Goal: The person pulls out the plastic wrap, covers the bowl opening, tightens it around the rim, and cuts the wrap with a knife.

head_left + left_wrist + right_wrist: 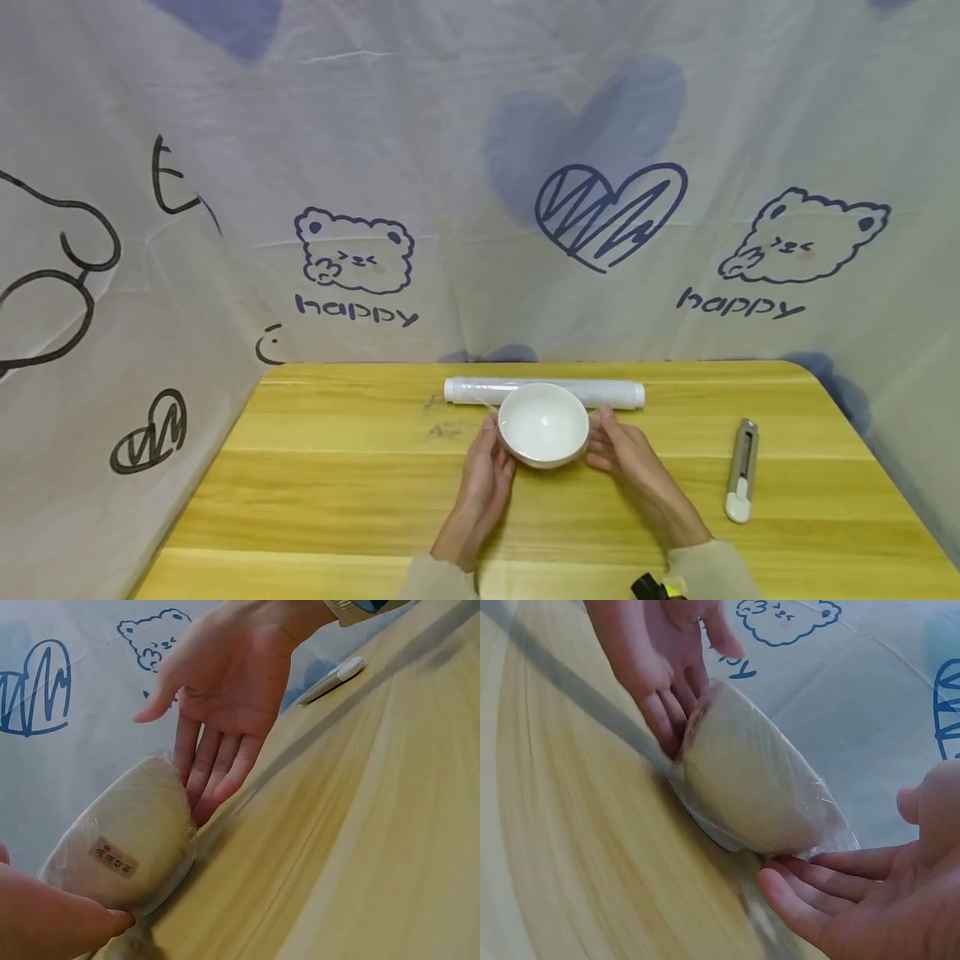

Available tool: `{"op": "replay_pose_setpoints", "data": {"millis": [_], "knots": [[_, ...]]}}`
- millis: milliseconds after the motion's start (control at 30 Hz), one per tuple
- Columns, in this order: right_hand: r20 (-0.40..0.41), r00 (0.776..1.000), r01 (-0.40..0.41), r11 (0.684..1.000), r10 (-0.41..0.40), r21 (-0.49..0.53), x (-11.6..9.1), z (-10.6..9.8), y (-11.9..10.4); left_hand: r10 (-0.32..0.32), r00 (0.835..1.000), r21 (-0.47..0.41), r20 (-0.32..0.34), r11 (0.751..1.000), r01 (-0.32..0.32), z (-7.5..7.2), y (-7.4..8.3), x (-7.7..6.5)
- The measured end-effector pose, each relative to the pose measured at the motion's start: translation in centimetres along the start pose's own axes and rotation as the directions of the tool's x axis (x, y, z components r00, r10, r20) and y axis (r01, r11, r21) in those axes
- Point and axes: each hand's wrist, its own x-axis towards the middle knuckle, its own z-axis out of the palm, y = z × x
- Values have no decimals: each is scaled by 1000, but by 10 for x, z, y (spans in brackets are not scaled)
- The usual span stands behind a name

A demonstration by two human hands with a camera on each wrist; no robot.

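A white bowl [543,425] stands between the two hands, with clear cling film [826,825] clinging round its outside and bunching at the edge. In the left wrist view a small printed label [114,857] shows on its side. My left hand [483,483] touches the bowl's left side with extended fingers, thumb held away from it in the right wrist view. On the opposite side my right hand [637,467] has its straight fingers against the film, palm facing the bowl. The undersides of some fingertips are hidden by the bowl.
Behind the bowl a roll of cling film [618,393] lies across the wooden table [337,500]. To the right is a utility knife [741,471] with a white end. A printed cloth [465,208] hangs at the table's back edge and along the sides.
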Motion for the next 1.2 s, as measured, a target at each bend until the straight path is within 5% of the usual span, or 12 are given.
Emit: {"op": "replay_pose_setpoints", "data": {"millis": [267,367,433,500,533,667,733,800,933,1100,1200], "knots": [[39,999,1,1000,-1,-3,-6,8,2,-8,1000,-13,4,1000,8,3,-4,0],[43,999,-10,1000,11,-27,-7,7,2,31,998,13,-48,999,-30,9,-7,-6],[5,1000,9,991,-8,-137,-7,4,0,55,993,46,-109,998,-50,16,-10,-12],[-62,994,61,937,-87,-344,-7,-1,-4,79,982,83,-171,994,-65,24,-13,-19],[-104,982,92,880,-158,-466,-6,-3,-7,85,975,110,-204,992,-64,28,-15,-22],[-174,867,122,538,-466,-834,1,-15,-26,111,957,243,-267,969,-44,40,-24,-30],[-120,824,165,438,-553,-884,12,-19,-36,138,956,307,-257,950,-54,44,-30,-31],[-30,820,247,402,-571,-882,27,-21,-45,188,956,326,-225,939,-108,48,-35,-29],[118,846,382,437,-520,-814,60,-26,-49,311,932,306,-186,920,-246,56,-45,-23],[221,888,391,407,-404,-825,79,-31,-33,399,889,389,-224,873,-293,62,-51,-21],[210,900,364,391,-383,-845,77,-30,-29,437,866,472,-242,833,-289,61,-51,-22]]}}
